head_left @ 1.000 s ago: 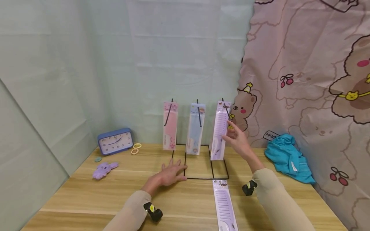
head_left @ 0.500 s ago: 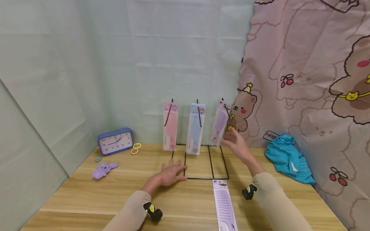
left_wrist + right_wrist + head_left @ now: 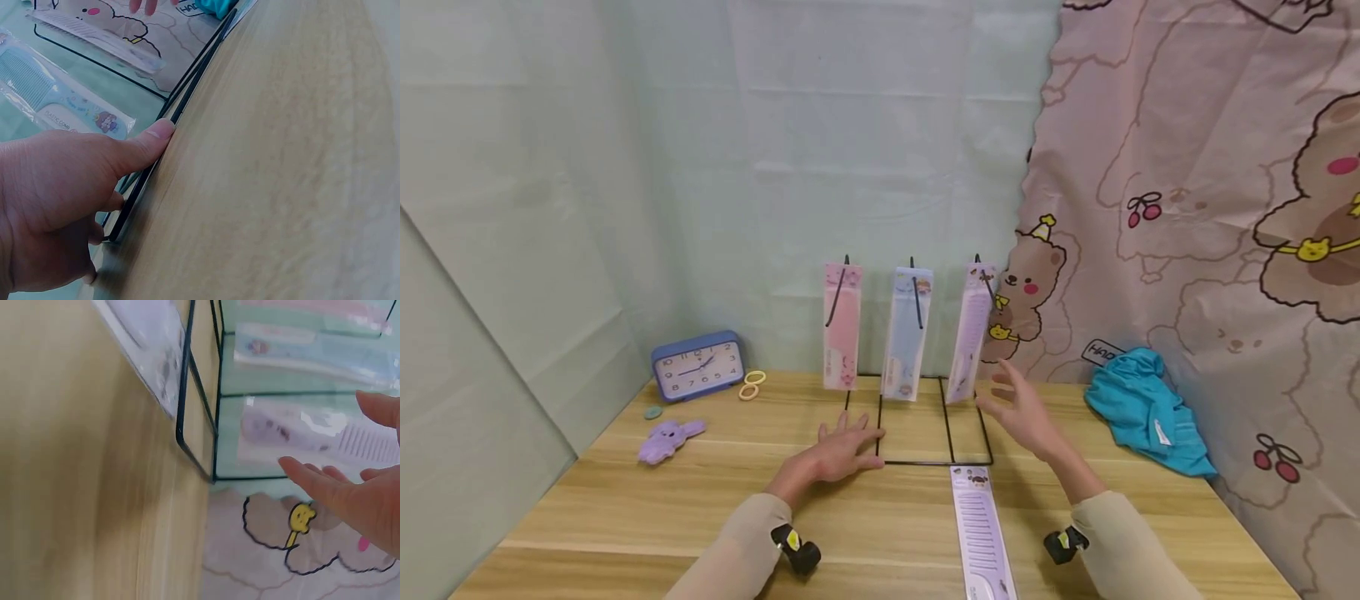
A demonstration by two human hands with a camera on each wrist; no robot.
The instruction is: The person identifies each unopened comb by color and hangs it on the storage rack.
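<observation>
Pink (image 3: 842, 327), pale blue (image 3: 907, 333) and lilac packaged combs (image 3: 968, 335) on black wire rack (image 3: 951, 433); light wood-grain table (image 3: 625, 508); at 9 o'clock, blue clock (image 3: 698, 366); at 3 o'clock, teal cloth (image 3: 1150, 408), pink bear-print curtain (image 3: 1210, 208).

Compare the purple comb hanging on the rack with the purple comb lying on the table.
The hanging purple comb dangles upright from the rack's right hook; the lying purple comb rests flat on the table, in front of the rack. The hanging one is turned partly edge-on; the lying one faces up, teeth plain. The right hand is nearer the hanging one. Both are packaged and purple.
</observation>
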